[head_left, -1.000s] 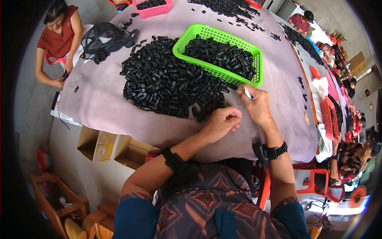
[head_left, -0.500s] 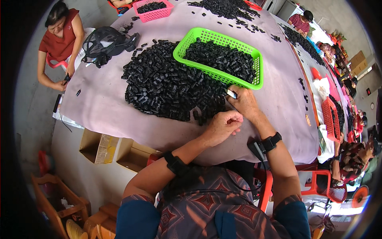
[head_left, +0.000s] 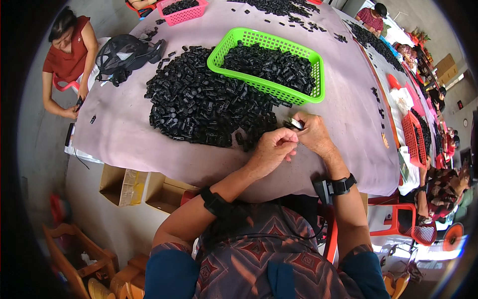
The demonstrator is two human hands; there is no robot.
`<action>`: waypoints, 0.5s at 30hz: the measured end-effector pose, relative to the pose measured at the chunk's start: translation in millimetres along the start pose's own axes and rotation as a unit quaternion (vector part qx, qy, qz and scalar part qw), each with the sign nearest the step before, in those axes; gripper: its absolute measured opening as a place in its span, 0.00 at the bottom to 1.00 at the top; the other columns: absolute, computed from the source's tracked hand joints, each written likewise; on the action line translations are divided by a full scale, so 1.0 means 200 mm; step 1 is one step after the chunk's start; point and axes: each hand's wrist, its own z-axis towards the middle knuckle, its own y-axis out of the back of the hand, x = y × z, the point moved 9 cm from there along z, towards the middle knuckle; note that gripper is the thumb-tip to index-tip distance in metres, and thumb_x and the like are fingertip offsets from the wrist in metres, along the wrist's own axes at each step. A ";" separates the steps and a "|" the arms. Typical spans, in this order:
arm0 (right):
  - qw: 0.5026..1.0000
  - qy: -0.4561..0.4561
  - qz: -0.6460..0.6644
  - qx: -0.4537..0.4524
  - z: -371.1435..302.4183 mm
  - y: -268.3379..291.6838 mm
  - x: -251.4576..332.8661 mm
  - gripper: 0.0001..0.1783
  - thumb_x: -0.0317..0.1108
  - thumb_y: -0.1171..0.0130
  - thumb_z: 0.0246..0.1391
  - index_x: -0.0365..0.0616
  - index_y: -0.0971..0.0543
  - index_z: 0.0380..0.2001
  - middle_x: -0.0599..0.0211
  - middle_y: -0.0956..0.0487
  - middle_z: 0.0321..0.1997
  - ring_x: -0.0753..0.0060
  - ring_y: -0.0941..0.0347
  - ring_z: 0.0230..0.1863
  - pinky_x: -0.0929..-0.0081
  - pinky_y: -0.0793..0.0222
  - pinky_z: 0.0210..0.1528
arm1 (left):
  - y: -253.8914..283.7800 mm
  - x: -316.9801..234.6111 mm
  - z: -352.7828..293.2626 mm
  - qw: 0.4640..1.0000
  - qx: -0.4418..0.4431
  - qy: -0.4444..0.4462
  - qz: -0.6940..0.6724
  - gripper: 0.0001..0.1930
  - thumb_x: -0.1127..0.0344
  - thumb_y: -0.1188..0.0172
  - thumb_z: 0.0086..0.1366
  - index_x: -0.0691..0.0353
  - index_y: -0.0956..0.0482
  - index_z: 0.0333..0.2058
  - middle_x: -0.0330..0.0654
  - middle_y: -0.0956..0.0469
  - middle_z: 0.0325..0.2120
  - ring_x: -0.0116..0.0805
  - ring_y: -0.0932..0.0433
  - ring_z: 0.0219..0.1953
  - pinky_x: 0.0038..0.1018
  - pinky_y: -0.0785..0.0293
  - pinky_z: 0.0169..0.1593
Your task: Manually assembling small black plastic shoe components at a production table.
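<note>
Basket [head_left: 269,87], green with perforated walls, stands on the cloth-covered table [head_left: 358,114] and contains black parts [head_left: 271,64]. A pile [head_left: 199,104] of similar parts lies beside it, to the left and on the near side. Right hand [head_left: 313,133]: located near the basket's near wall; thumb and fingers clamped on a small white object [head_left: 298,122], with a dark piece [head_left: 288,123] at its tip. Left hand [head_left: 273,150]: located just beside the right hand, at the pile's near right edge; fingers curled toward the thumb. Whether it grips anything cannot be determined. Each wrist carries a black band [head_left: 215,200]. A pink basket [head_left: 184,17], also containing black parts, stands toward the table's far left.
</note>
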 end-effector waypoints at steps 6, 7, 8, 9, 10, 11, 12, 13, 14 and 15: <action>0.986 -0.023 0.162 -0.014 -0.03 0.02 -0.12 0.04 0.25 0.43 0.38 0.38 0.28 0.19 0.74 0.33 0.15 0.85 0.39 0.19 0.80 0.42 0.21 | 0.03 0.00 0.00 0.999 -0.040 -0.011 -0.026 0.04 0.75 0.47 0.60 0.65 0.27 0.34 0.36 0.28 0.28 0.22 0.27 0.28 0.18 0.28 0.28; 0.986 -0.025 0.163 -0.014 -0.04 0.02 -0.12 0.04 0.25 0.43 0.38 0.38 0.28 0.19 0.74 0.33 0.15 0.85 0.39 0.19 0.80 0.42 0.21 | 0.04 0.01 -0.01 0.997 -0.058 -0.008 -0.045 0.04 0.75 0.48 0.60 0.65 0.27 0.35 0.36 0.28 0.28 0.22 0.27 0.28 0.18 0.28 0.28; 0.975 -0.045 0.219 -0.005 -0.06 0.03 -0.12 0.03 0.24 0.44 0.39 0.39 0.28 0.19 0.78 0.34 0.16 0.88 0.42 0.21 0.83 0.43 0.22 | 0.04 0.01 -0.01 0.997 -0.057 -0.005 -0.044 0.04 0.75 0.48 0.60 0.65 0.27 0.35 0.36 0.28 0.28 0.22 0.27 0.28 0.18 0.28 0.28; 0.960 -0.065 0.274 0.006 -0.08 0.03 -0.09 0.02 0.23 0.46 0.40 0.39 0.28 0.20 0.82 0.36 0.18 0.90 0.44 0.24 0.85 0.44 0.23 | 0.06 0.00 -0.01 0.996 -0.073 -0.003 -0.054 0.05 0.73 0.47 0.61 0.64 0.28 0.36 0.37 0.28 0.29 0.22 0.27 0.29 0.19 0.27 0.28; 0.959 -0.068 0.274 0.005 -0.10 0.04 -0.06 0.02 0.23 0.46 0.40 0.39 0.28 0.20 0.82 0.36 0.18 0.90 0.44 0.24 0.85 0.44 0.23 | 0.07 0.00 -0.01 0.994 -0.087 -0.001 -0.064 0.06 0.71 0.47 0.61 0.64 0.28 0.37 0.37 0.28 0.29 0.23 0.27 0.29 0.19 0.27 0.29; 0.958 -0.079 0.274 0.029 -0.11 0.03 -0.02 0.01 0.23 0.47 0.40 0.39 0.28 0.21 0.82 0.36 0.19 0.91 0.44 0.24 0.86 0.44 0.24 | 0.07 -0.01 -0.02 0.992 -0.092 -0.006 -0.085 0.09 0.67 0.47 0.62 0.64 0.29 0.39 0.38 0.28 0.29 0.24 0.27 0.30 0.21 0.27 0.29; 0.955 -0.090 0.278 0.054 -0.13 0.01 -0.01 0.01 0.22 0.48 0.41 0.39 0.28 0.21 0.83 0.35 0.20 0.91 0.44 0.24 0.87 0.44 0.24 | 0.07 -0.02 -0.02 0.991 -0.087 -0.007 -0.099 0.10 0.66 0.48 0.63 0.63 0.29 0.40 0.38 0.27 0.30 0.25 0.27 0.31 0.21 0.27 0.30; 0.954 -0.093 0.280 0.054 -0.14 0.01 0.00 0.01 0.22 0.48 0.41 0.39 0.28 0.21 0.83 0.35 0.20 0.91 0.44 0.24 0.87 0.44 0.24 | 0.08 -0.03 -0.02 0.991 -0.094 0.008 -0.097 0.10 0.65 0.47 0.63 0.63 0.29 0.39 0.38 0.27 0.29 0.25 0.27 0.30 0.21 0.27 0.29; 0.956 -0.079 0.276 0.057 -0.14 0.01 0.01 0.01 0.22 0.48 0.41 0.38 0.28 0.22 0.83 0.35 0.20 0.91 0.44 0.24 0.87 0.44 0.24 | 0.07 -0.03 -0.02 0.990 -0.100 0.023 -0.095 0.09 0.65 0.47 0.62 0.63 0.29 0.39 0.38 0.27 0.29 0.24 0.27 0.30 0.21 0.27 0.29; 0.958 -0.065 0.272 0.060 -0.15 0.01 0.03 0.02 0.22 0.48 0.41 0.38 0.28 0.22 0.83 0.35 0.20 0.91 0.44 0.24 0.87 0.44 0.24 | 0.08 -0.03 -0.02 0.990 -0.099 0.027 -0.093 0.09 0.65 0.47 0.62 0.63 0.29 0.39 0.38 0.27 0.29 0.24 0.27 0.30 0.21 0.27 0.29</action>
